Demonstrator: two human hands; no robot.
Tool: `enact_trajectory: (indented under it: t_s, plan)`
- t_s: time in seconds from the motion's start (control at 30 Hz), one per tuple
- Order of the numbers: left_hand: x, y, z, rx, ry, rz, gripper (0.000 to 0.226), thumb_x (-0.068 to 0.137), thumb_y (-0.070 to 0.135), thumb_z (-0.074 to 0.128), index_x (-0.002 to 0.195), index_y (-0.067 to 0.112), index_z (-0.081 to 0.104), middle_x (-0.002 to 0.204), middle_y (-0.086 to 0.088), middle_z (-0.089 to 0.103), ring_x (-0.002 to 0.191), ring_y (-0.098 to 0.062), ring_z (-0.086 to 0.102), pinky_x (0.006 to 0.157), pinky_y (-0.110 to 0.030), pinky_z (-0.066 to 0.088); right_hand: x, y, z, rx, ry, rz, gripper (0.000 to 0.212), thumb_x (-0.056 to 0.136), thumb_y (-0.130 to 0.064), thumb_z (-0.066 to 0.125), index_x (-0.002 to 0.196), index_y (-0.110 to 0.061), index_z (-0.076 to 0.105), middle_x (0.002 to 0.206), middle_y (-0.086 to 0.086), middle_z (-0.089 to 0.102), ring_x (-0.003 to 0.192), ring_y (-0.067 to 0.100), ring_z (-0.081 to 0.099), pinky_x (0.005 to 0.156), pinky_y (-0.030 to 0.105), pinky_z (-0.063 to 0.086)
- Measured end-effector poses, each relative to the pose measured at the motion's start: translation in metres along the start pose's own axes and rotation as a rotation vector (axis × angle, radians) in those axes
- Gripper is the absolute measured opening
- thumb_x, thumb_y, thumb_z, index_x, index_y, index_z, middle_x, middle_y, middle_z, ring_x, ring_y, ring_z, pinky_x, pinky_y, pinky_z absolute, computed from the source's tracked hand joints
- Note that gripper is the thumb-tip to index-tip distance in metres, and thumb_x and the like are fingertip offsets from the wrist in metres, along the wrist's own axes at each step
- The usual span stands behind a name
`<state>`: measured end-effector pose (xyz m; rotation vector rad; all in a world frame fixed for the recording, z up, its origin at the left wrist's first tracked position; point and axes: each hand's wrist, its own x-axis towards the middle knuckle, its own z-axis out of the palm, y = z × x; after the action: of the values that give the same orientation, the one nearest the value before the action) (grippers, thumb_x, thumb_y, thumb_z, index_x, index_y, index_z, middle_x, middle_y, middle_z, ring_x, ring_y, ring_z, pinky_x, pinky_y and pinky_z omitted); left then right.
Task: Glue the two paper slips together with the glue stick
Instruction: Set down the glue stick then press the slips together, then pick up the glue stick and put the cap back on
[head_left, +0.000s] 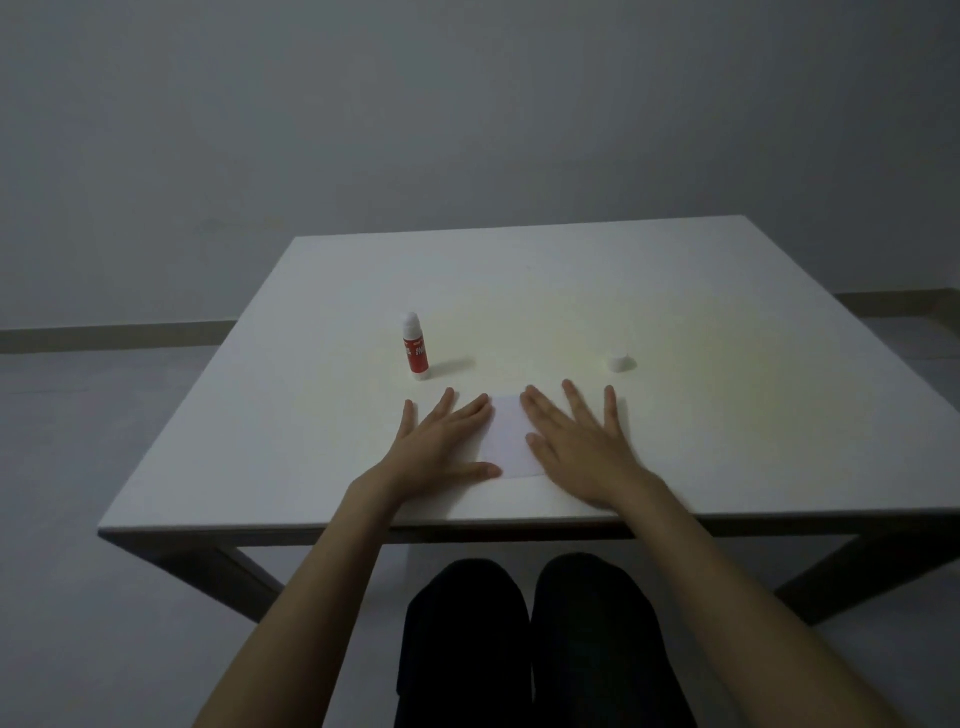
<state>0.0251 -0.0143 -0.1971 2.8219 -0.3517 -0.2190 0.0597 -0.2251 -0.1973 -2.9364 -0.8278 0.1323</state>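
— Where's the paper?

— The paper slips (510, 435) lie near the front edge of the white bench (727, 415), showing as one pale rectangle; whether one slip sits on the other I can't tell, no offset edge shows. They look flat, thin and unwrinkled.

— And the hands?

— The left hand (441, 447) rests palm down with fingers spread, overlapping the paper's left side. The right hand (576, 447) does the same on the right side. Neither pinches anything.

— So which step?

— Pressing the joint down, I'd judge. The glue stick (416, 347) stands upright and uncapped behind the left hand, and its cap (620, 362) sits well apart, behind the right.

— Next?

— Probably smoothing outward so the paper doesn't crease, then recapping the stick.
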Motion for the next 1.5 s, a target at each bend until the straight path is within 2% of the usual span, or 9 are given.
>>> enact_trajectory:
  t_s: [0.2, 0.37, 0.53, 0.67, 0.8, 0.93, 1.13, 1.37, 1.5]
  plan:
    - [-0.006, 0.000, -0.008, -0.331, 0.056, 0.018, 0.072, 0.088, 0.055, 0.040, 0.149, 0.030, 0.011, 0.159, 0.011, 0.008, 0.147, -0.011, 0.001, 0.118, -0.047, -0.008, 0.001, 0.004, 0.012, 0.015, 0.106, 0.008, 0.059, 0.093, -0.051, 0.002, 0.145, -0.030, -0.015, 0.158, -0.013, -0.012, 0.145, 0.022, -0.015, 0.108, 0.054, -0.021]
    - [-0.009, -0.011, -0.021, -0.691, 0.893, -0.395, 0.047, 0.083, 0.029, 0.069, 0.126, 0.015, 0.057, 0.124, -0.003, 0.063, 0.112, -0.020, 0.061, 0.092, -0.027, 0.045, -0.002, 0.001, 0.009, 0.290, 0.359, 0.070, 0.063, 0.089, -0.058, 0.000, 0.145, -0.031, -0.011, 0.157, -0.011, -0.002, 0.145, 0.011, -0.002, 0.115, 0.046, -0.012]
    - [0.025, -0.013, -0.032, -0.695, 0.748, -0.603, 0.064, 0.082, 0.035, 0.069, 0.135, 0.008, 0.048, 0.133, -0.017, 0.058, 0.125, -0.029, 0.052, 0.103, -0.037, 0.038, -0.007, 0.003, 0.004, 0.465, 0.516, 0.161, 0.061, 0.091, -0.047, 0.018, 0.145, -0.020, 0.025, 0.153, 0.002, 0.033, 0.142, 0.015, 0.024, 0.117, 0.045, 0.001]
    - [0.036, -0.001, -0.044, -0.767, 0.837, -0.471, 0.018, 0.083, 0.025, 0.063, 0.065, 0.022, 0.068, 0.072, 0.001, 0.073, 0.070, -0.007, 0.064, 0.073, -0.028, 0.041, -0.011, 0.000, 0.001, 0.451, 0.615, 0.105, 0.052, 0.093, -0.043, 0.029, 0.133, -0.015, 0.047, 0.136, 0.005, 0.054, 0.130, 0.020, 0.044, 0.115, 0.044, 0.015]
    - [0.027, 0.016, -0.045, -1.196, 0.638, -0.237, 0.015, 0.084, 0.018, 0.066, 0.075, 0.026, 0.075, 0.082, 0.009, 0.075, 0.085, -0.011, 0.068, 0.085, -0.028, 0.051, -0.015, -0.010, -0.006, 0.626, 0.691, 0.061, 0.034, 0.094, -0.035, 0.044, 0.104, -0.011, 0.065, 0.098, 0.006, 0.070, 0.089, 0.018, 0.064, 0.081, 0.032, 0.050]
    - [0.014, 0.037, -0.045, -1.476, 0.443, 0.032, 0.026, 0.076, 0.027, 0.066, 0.100, 0.016, 0.070, 0.101, -0.005, 0.076, 0.101, -0.022, 0.070, 0.079, -0.022, 0.056, -0.007, -0.032, -0.032, 1.331, 0.355, 0.279, 0.046, 0.094, -0.043, 0.040, 0.093, -0.006, 0.067, 0.058, 0.004, 0.065, 0.044, 0.006, 0.051, 0.046, 0.020, 0.041]
    - [0.003, 0.056, -0.058, -1.488, 0.453, 0.069, 0.030, 0.073, 0.030, 0.066, 0.098, 0.014, 0.070, 0.095, -0.005, 0.077, 0.095, -0.021, 0.071, 0.077, -0.023, 0.056, -0.015, -0.038, -0.057, 2.018, -0.068, 0.282, 0.028, 0.089, -0.029, 0.056, 0.092, -0.003, 0.068, 0.067, 0.007, 0.072, 0.052, 0.012, 0.064, 0.047, 0.019, 0.050]
    - [0.003, 0.079, -0.056, -1.489, 0.566, -0.008, 0.014, 0.086, 0.014, 0.062, 0.088, 0.022, 0.074, 0.087, 0.003, 0.078, 0.088, -0.019, 0.073, 0.080, -0.024, 0.057, -0.022, -0.050, -0.039, 0.722, 0.885, 0.020, 0.027, 0.076, -0.018, 0.074, 0.090, -0.006, 0.055, 0.081, 0.004, 0.064, 0.063, 0.011, 0.054, 0.063, 0.012, 0.048]
    - [0.000, 0.082, -0.059, -1.544, 0.546, 0.021, 0.016, 0.086, 0.013, 0.063, 0.086, 0.021, 0.076, 0.090, -0.002, 0.077, 0.092, -0.021, 0.072, 0.083, -0.027, 0.057, -0.026, -0.051, -0.056, 1.205, 0.517, 0.215, 0.040, 0.083, -0.039, 0.063, 0.107, -0.008, 0.052, 0.083, 0.009, 0.069, 0.058, 0.012, 0.059, 0.055, 0.015, 0.048]
